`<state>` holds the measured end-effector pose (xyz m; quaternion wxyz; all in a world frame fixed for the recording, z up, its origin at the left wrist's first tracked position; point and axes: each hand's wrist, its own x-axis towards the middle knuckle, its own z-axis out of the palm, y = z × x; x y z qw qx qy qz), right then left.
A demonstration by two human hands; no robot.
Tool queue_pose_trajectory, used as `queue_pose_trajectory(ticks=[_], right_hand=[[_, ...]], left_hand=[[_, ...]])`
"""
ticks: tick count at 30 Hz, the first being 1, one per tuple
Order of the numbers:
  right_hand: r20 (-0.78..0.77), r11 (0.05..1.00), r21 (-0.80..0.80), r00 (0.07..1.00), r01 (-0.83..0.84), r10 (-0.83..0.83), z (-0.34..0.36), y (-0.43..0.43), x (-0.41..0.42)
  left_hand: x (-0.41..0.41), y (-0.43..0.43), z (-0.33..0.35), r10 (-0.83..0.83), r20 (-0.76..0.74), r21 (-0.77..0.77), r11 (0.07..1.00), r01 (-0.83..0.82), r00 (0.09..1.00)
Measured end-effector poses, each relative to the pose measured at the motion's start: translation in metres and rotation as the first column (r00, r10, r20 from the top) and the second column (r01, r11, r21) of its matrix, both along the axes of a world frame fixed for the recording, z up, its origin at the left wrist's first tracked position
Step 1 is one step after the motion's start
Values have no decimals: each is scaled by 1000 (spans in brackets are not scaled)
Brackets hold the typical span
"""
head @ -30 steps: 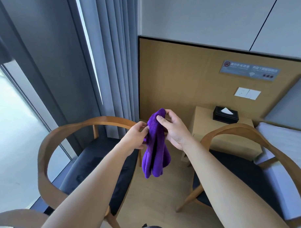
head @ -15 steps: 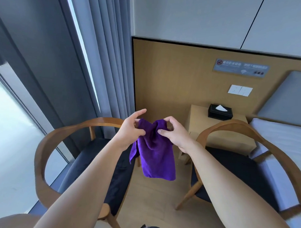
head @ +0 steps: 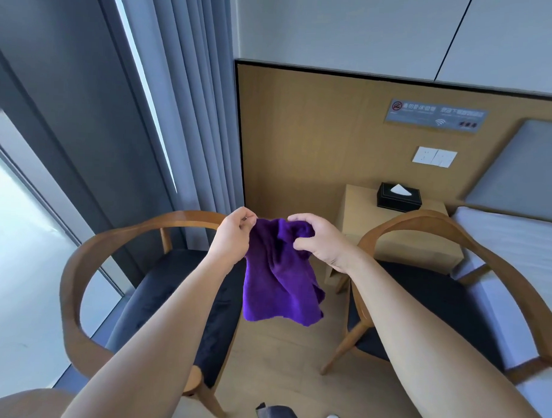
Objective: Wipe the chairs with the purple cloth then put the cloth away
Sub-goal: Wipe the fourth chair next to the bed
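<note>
Holding: the purple cloth [head: 278, 281] hangs in the air between both hands, over the strip of wooden floor [head: 281, 365] between the two chairs. It touches neither chair.
Left hand [head: 233, 235]: the fingers are curled in, and the thumb and fingertips pinch the cloth's upper left corner.
Right hand [head: 317, 238]: the fingers are curled over a bunched fold at the cloth's upper right, with the thumb underneath. This looks more like gathering than a tight pinch.
Cloth shape: the top edge is drawn short between the two grips. The rest droops in soft folds and the lower hem swings free.
Why held so: taking it by the top with both hands lets its weight pull it open. I judge this is to sort it into a flat pad, or to fold it.
Left armchair [head: 78, 264]: it has a curved wooden rail and a dark cushioned seat, and stands beside the grey curtain [head: 193, 112] under the left forearm.
Right armchair [head: 424, 220]: it is the same build, and stands in front of the bedside table [head: 359, 205] and next to the bed [head: 517, 242].
Tissue box [head: 398, 197]: it is black and sits on the bedside table, well apart from the cloth.
Task stage: I cannot tell whether the chairs have been wiped. Neither seat nor rail shows a mark either way.
Next move, if wiping: one hand would need the cloth wadded in its palm before it goes down onto a rail.
Risk: the loose hem could drag or slip from the lighter right grip.
</note>
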<state>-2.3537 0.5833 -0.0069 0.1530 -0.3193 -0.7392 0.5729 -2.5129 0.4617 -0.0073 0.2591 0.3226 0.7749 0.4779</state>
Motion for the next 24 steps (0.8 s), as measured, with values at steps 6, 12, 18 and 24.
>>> queue_pose_trajectory(ticks=[6,12,18,24], right_hand=[[-61,954,268,990,138,-126,-8,-6,4],[-143,915,224,940,336,-310,-16,-16,-4],[120,935,285,960,210,-252,-11,-19,-7],[-61,958,-22,956,286,-287,-9,-23,-19]], left_hand=[[10,3,4,-207,150,91,977,194,967],[13,0,8,-184,-82,34,982,187,979],[11,-6,11,-140,-55,114,983,145,989],[9,-13,9,-118,7,156,981,116,993]])
